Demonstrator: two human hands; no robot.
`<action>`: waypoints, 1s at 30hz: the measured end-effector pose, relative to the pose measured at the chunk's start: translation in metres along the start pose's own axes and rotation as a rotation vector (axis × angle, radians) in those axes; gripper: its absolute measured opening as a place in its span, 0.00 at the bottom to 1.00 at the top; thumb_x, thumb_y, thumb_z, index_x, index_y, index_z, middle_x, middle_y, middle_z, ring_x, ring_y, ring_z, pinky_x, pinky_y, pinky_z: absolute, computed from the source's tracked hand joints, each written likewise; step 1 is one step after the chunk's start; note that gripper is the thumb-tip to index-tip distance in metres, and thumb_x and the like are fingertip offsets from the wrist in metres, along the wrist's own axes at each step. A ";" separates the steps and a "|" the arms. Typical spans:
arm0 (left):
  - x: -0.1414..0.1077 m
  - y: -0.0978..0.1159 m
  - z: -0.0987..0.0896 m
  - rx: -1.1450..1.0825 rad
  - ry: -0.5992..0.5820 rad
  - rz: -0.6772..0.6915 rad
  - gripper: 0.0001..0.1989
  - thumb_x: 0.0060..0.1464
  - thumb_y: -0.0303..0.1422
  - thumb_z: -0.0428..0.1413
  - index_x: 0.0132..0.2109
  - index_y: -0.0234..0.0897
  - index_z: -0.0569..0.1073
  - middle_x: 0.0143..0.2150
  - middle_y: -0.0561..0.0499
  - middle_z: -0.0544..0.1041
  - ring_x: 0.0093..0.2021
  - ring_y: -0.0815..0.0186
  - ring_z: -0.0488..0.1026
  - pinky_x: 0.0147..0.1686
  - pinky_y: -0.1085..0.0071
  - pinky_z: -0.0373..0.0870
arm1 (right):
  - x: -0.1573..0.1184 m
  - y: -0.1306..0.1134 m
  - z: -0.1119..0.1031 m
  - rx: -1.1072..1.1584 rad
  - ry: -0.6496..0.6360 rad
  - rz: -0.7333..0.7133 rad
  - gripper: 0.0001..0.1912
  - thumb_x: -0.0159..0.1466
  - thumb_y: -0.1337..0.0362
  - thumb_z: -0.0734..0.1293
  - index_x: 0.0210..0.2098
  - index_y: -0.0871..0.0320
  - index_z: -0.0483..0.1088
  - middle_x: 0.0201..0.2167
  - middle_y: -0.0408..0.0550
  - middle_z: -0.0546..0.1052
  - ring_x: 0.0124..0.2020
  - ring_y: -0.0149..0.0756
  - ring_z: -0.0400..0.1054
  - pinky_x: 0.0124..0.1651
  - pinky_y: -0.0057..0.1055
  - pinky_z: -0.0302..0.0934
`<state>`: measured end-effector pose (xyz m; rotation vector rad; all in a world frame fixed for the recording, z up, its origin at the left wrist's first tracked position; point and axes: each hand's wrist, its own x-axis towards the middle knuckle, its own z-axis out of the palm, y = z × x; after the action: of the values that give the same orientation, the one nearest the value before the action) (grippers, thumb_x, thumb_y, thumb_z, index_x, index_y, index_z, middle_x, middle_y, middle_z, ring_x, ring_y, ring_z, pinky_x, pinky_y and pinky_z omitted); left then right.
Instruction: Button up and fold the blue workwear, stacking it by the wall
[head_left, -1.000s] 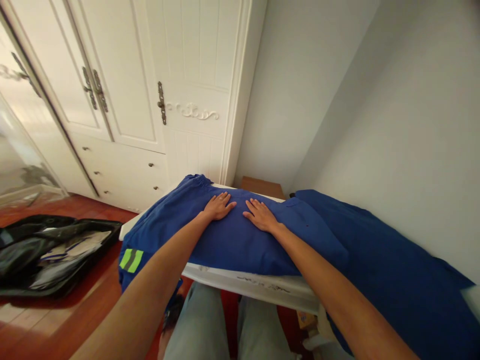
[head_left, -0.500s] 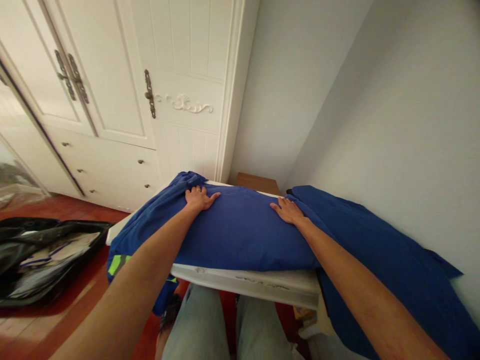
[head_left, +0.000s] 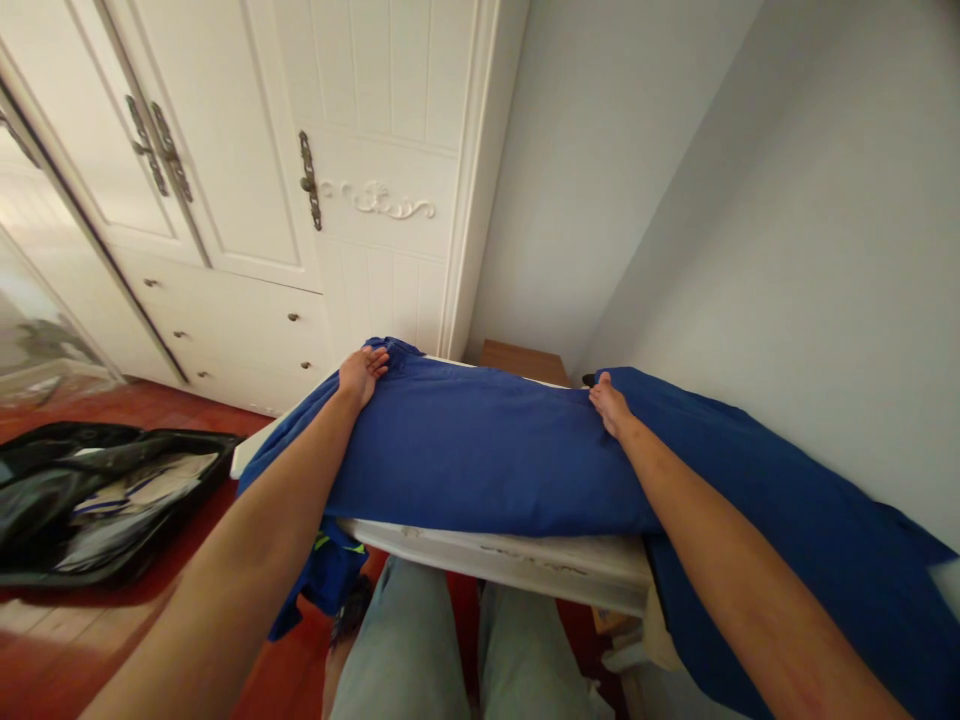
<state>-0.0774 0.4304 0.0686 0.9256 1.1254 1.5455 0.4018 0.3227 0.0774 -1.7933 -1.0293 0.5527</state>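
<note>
A blue work garment (head_left: 487, 450) lies spread over a narrow white table (head_left: 510, 565) in front of me, hanging down past both ends. Its gathered part (head_left: 397, 348) bunches at the far left corner, and a piece with a yellow-green strip dangles at the near left. My left hand (head_left: 364, 375) rests on the garment near that corner, fingers stretched out and palm turned inward. On the far right side, my right hand (head_left: 611, 405) touches the cloth by the table's back edge, turned on its side with fingers extended. Neither hand visibly grips the fabric.
A white wardrobe (head_left: 382, 120) with drawers stands beyond the table. Left on the red floor lies an open black suitcase (head_left: 187, 500) with clothes in it. A brown wooden box-like piece (head_left: 525, 362) sits behind the table, and a grey wall (head_left: 810, 300) rises on the right.
Both hands have slid apart over the cloth, the left one leftward and the right one rightward. They have turned from palm down onto their sides. The cloth hanging at the left has shifted.
</note>
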 end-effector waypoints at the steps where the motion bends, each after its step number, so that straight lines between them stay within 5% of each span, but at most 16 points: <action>1: -0.001 0.001 -0.001 -0.076 0.015 -0.026 0.10 0.61 0.32 0.47 0.45 0.36 0.72 0.51 0.39 0.78 0.48 0.62 0.78 0.46 0.67 0.73 | 0.000 -0.001 -0.003 -0.001 -0.003 0.032 0.46 0.70 0.37 0.39 0.61 0.66 0.66 0.55 0.66 0.73 0.58 0.42 0.70 0.62 0.40 0.64; 8: -0.006 0.009 -0.005 -0.412 0.066 -0.165 0.15 0.64 0.29 0.44 0.53 0.37 0.71 0.63 0.40 0.71 0.60 0.63 0.72 0.56 0.67 0.69 | -0.015 -0.017 -0.013 -0.027 -0.075 0.042 0.50 0.68 0.46 0.26 0.68 0.72 0.53 0.64 0.74 0.61 0.64 0.43 0.64 0.62 0.43 0.62; 15: -0.009 0.014 -0.010 -0.525 0.056 -0.216 0.19 0.67 0.32 0.42 0.60 0.40 0.68 0.68 0.43 0.66 0.65 0.64 0.67 0.59 0.66 0.68 | -0.048 -0.040 -0.009 -0.092 -0.107 -0.148 0.45 0.71 0.45 0.32 0.67 0.69 0.56 0.63 0.70 0.65 0.62 0.44 0.66 0.60 0.43 0.64; 18: -0.010 0.014 -0.010 -0.537 0.050 -0.222 0.19 0.67 0.32 0.42 0.60 0.40 0.68 0.68 0.43 0.66 0.64 0.65 0.68 0.59 0.66 0.68 | -0.086 -0.053 0.004 -0.142 -0.142 -0.309 0.39 0.70 0.39 0.47 0.64 0.63 0.64 0.60 0.63 0.69 0.62 0.47 0.66 0.64 0.47 0.60; 21: -0.010 0.014 -0.010 -0.534 0.052 -0.223 0.19 0.67 0.32 0.43 0.60 0.41 0.68 0.67 0.44 0.67 0.64 0.65 0.68 0.59 0.67 0.68 | -0.135 -0.062 0.018 -0.242 -0.327 -0.588 0.33 0.64 0.41 0.64 0.59 0.56 0.70 0.62 0.52 0.69 0.65 0.45 0.61 0.71 0.43 0.50; 23: -0.011 0.015 -0.010 -0.529 0.053 -0.223 0.19 0.66 0.31 0.43 0.60 0.42 0.69 0.67 0.44 0.67 0.64 0.65 0.68 0.59 0.67 0.68 | -0.159 -0.060 0.018 -0.436 -0.561 -0.884 0.30 0.67 0.44 0.63 0.61 0.54 0.70 0.66 0.48 0.65 0.69 0.44 0.55 0.74 0.43 0.44; 25: -0.012 0.015 -0.010 -0.524 0.054 -0.220 0.19 0.66 0.31 0.43 0.60 0.42 0.69 0.66 0.44 0.69 0.64 0.65 0.69 0.59 0.66 0.68 | -0.167 -0.051 0.010 -0.608 -0.702 -1.016 0.29 0.70 0.45 0.58 0.62 0.55 0.69 0.67 0.48 0.62 0.71 0.43 0.53 0.75 0.45 0.41; 30: -0.014 0.016 -0.007 -0.520 0.069 -0.218 0.18 0.66 0.30 0.44 0.58 0.41 0.70 0.65 0.42 0.70 0.64 0.64 0.69 0.60 0.66 0.67 | -0.142 -0.021 -0.028 -0.809 -0.536 -0.723 0.37 0.69 0.43 0.56 0.63 0.66 0.67 0.66 0.58 0.64 0.69 0.51 0.55 0.74 0.50 0.45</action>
<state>-0.0850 0.4132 0.0812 0.3886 0.7793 1.5861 0.3374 0.1933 0.0983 -1.7484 -2.3966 0.1428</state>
